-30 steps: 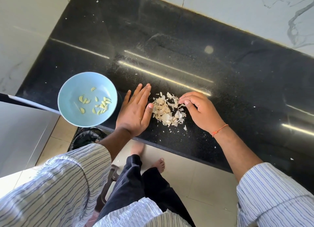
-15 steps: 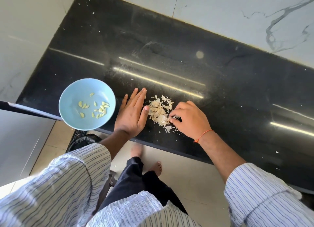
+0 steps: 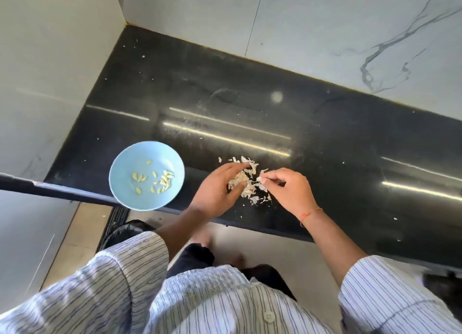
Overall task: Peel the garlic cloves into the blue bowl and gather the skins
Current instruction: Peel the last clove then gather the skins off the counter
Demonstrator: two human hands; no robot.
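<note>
- Scooping has begun: where the left hand lay flat a second ago, its fingers are now curled under the garlic skins, and the scattered pile has been drawn tighter.
- By this, peeling is judged finished and only gathering remains.
- Skins are pinched by the right hand at the pile's 3 o'clock side; the left grip cups it from 9 o'clock.
- Peeled cloves are seen in the blue bowl, at 9 o'clock of the hands on the black surface.

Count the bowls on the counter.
1. The blue bowl sits at the counter's front edge, left of both hands, with peeled cloves inside. No other bowl shows.
</note>
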